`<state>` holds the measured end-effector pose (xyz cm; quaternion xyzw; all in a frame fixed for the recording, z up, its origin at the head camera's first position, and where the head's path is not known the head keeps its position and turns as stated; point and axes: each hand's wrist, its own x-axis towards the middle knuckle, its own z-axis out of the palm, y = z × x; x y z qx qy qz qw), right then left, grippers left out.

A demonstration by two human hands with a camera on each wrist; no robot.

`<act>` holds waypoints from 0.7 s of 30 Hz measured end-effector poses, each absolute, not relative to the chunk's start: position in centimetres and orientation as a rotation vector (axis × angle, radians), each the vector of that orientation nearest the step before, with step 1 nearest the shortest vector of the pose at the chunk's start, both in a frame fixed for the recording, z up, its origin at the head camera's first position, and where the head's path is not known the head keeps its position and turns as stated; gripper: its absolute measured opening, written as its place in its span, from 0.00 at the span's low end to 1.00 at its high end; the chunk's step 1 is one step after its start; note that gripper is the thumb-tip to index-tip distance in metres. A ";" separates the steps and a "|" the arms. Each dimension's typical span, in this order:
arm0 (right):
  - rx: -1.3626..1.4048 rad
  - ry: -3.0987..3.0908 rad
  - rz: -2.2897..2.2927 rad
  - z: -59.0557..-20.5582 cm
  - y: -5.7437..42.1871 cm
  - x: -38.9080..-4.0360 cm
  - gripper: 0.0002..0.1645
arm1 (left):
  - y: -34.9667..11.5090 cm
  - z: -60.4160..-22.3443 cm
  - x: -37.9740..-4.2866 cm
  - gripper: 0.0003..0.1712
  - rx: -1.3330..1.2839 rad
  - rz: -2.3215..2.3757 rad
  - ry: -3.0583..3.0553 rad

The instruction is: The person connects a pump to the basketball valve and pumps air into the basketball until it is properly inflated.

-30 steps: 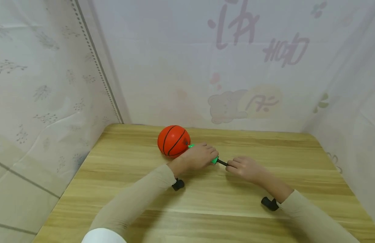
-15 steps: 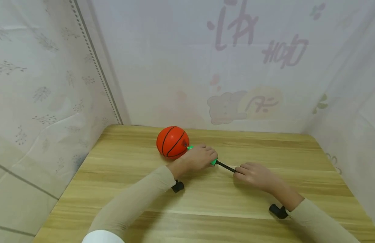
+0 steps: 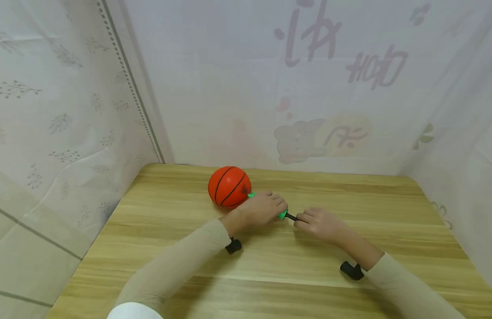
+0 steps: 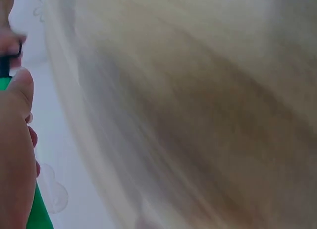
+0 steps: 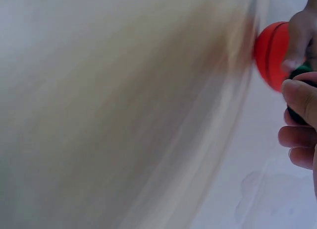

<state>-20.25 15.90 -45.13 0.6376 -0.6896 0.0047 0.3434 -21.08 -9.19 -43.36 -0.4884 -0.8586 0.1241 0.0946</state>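
Observation:
An orange-red basketball [image 3: 227,185] with black lines rests near the back of the table. Against its right side is the tip of a green hand pump [image 3: 283,214]. My left hand [image 3: 262,209] grips the pump's barrel, hiding most of it. A short stretch of black rod [image 3: 291,217] shows between my two hands. My right hand [image 3: 319,224] holds the pump's far end; in the right wrist view its fingers curl round a black handle [image 5: 295,116]. The left wrist view has the green barrel [image 4: 39,211] under my left hand [image 4: 15,140].
The wooden table [image 3: 294,270] meets a pale printed cloth [image 3: 214,110] at the back, with more cloth at both sides. A black wrist-camera mount [image 3: 233,246] hangs below the left wrist, another [image 3: 351,270] below the right.
My right hand first drew back to the right, baring more black rod, then moved left again toward my left hand. The left hand and the basketball stayed nearly in place.

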 end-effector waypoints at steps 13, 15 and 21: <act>1.712 -1.815 -0.017 -45.1 20.7 -18.5 0.28 | -8.8 -43.3 -21.2 0.17 -1.463 0.356 -2.579; 1.726 -1.812 -0.007 -44.8 19.7 -18.9 0.28 | -8.6 -43.2 -21.1 0.18 -1.458 0.379 -2.580; 1.716 -1.819 -0.001 -44.3 16.4 -20.3 0.30 | -8.4 -43.0 -21.1 0.18 -1.429 0.423 -2.584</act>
